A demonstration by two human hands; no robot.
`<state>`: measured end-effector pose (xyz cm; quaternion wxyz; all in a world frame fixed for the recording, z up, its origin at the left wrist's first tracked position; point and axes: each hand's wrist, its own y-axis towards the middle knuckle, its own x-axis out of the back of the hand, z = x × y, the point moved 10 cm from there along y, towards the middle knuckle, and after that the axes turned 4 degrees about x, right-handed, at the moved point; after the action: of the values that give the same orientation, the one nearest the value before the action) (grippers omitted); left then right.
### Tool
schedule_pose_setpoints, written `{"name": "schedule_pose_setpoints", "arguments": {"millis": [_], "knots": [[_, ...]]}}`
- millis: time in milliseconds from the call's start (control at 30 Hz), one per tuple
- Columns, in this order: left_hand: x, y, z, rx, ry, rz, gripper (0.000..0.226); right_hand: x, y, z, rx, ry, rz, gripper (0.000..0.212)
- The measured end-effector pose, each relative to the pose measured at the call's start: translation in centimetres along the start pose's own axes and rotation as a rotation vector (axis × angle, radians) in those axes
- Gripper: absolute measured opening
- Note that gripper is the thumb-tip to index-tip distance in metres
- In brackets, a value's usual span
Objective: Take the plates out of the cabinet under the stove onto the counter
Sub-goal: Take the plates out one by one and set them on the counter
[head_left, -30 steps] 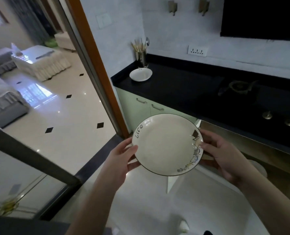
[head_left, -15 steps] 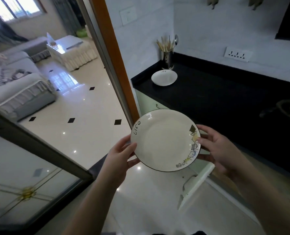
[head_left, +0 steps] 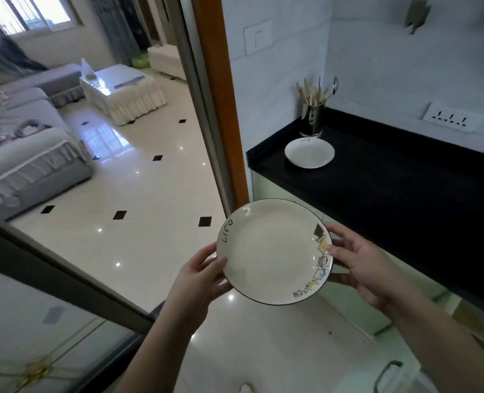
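Note:
A white plate (head_left: 272, 251) with a dark rim, the word "life" and small cartoon drawings is held level in the air, just off the front edge of the black counter (head_left: 405, 188). My left hand (head_left: 198, 276) grips its left rim, thumb on top. My right hand (head_left: 362, 268) grips the right rim over the drawings. A second white plate (head_left: 309, 152) lies on the counter's far left end.
A steel holder (head_left: 314, 120) with chopsticks and spoons stands behind the counter plate. A power strip (head_left: 450, 120) is on the wall. Pale green cabinet fronts (head_left: 269, 191) run under the counter, one door (head_left: 348, 310) open below my right hand. A sliding door frame (head_left: 221, 109) is left.
The view has swung left and moved closer to the counter's left end. The held plate has stayed between both hands; the stove has left the frame.

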<state>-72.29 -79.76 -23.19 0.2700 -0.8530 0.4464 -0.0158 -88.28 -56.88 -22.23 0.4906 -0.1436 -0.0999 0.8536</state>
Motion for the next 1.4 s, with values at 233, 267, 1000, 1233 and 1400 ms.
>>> {"name": "schedule_pose_setpoints", "arguments": {"millis": [233,267,1000,1233,1400], "knots": [[1.9,6.4,-4.9,0.012,0.076,0.093,0.026,-4.1,4.0,0.3,-0.001,0.055,-0.124,0.036],[1.3,7.5,-5.3,0.022,0.083,0.113,0.026,-3.8,4.4,0.3,0.001,0.064,-0.158,0.036],[-23.7,27.1,-9.1,0.132,0.381,0.546,0.045,16.2,16.5,4.9,-0.011,0.175,-0.457,0.046],[-26.3,33.6,-7.5,0.218,0.390,0.603,0.060,18.7,21.9,4.2,-0.075,0.184,-0.548,0.047],[-29.3,39.9,-7.6,0.217,0.454,0.682,0.054,20.0,25.7,3.9,-0.148,0.164,-0.666,0.052]]}}
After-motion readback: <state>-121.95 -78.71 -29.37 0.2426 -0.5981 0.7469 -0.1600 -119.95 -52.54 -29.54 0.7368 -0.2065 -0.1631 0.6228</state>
